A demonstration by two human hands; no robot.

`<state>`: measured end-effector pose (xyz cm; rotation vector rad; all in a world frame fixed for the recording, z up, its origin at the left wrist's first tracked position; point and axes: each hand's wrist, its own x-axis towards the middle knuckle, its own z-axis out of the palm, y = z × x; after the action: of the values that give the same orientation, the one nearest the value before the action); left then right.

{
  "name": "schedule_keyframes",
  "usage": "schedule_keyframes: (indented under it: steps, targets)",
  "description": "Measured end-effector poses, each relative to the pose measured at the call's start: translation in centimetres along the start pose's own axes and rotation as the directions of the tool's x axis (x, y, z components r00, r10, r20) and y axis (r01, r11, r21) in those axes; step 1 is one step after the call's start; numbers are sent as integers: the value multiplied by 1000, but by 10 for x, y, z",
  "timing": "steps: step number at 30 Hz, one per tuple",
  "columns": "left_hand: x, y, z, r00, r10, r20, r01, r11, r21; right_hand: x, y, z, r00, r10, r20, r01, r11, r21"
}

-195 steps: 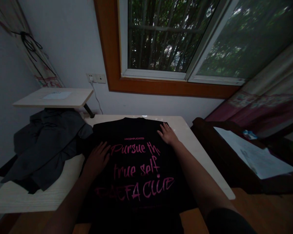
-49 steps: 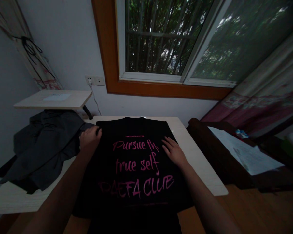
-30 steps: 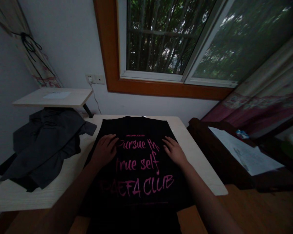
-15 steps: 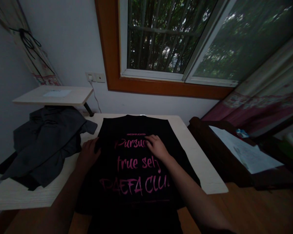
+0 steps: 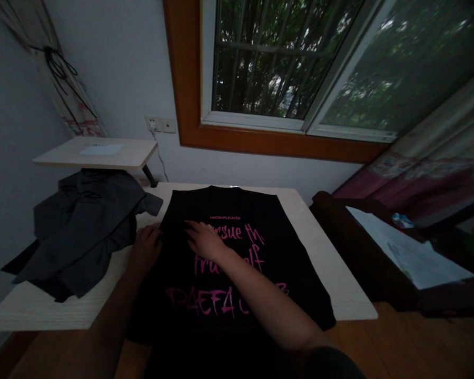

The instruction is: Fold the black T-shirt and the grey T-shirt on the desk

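Observation:
A black T-shirt (image 5: 237, 263) with pink lettering lies flat on a pale table (image 5: 332, 273), its lower end hanging over the near edge. My right hand (image 5: 203, 239) rests flat on the shirt's left half, fingers stretched out over the start of the print. My left hand (image 5: 146, 248) sits at the shirt's left edge, fingers curled against the fabric fold; whether it grips the cloth is hard to tell in the dim light.
A heap of dark grey clothes (image 5: 82, 226) lies on the table's left part. A small raised shelf (image 5: 98, 153) with a paper stands behind it. A dark wooden piece with white papers (image 5: 411, 252) is at right. A window (image 5: 284, 63) fills the wall ahead.
My right hand has slid from the shirt's right side across the print to its left half. My left hand moved out to the shirt's left edge.

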<state>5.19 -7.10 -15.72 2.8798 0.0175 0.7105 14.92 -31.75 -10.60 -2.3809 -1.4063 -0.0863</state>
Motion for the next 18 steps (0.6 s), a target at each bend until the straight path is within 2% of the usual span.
schedule_keyframes:
  steps: [3, 6, 8, 11, 15, 18]
  targets:
    - [0, 1, -1, 1000, -4, 2, 4, 1000, 5, -2, 6, 0, 997, -65, -30, 66, 998, 22]
    - [0, 3, -2, 1000, -2, 9, 2, 1000, 12, -11, 19, -1, 985, -155, -81, 161, 985, 66]
    - [-1, 3, -1, 1000, 2, 12, -2, 1000, 10, -18, 30, 0, 980, -172, -102, 182, 979, 94]
    - [-1, 3, -1, 1000, -1, 13, 1, 1000, 3, -26, 45, 2, 981, -106, -162, 128, 983, 132]
    - [0, 5, -2, 1000, 3, 19, -3, 1000, 9, -27, 56, 4, 952, 82, -296, -43, 989, 139]
    - [0, 7, -5, 1000, 4, 19, -4, 1000, 15, -24, 55, 3, 954, 90, -285, -71, 995, 77]
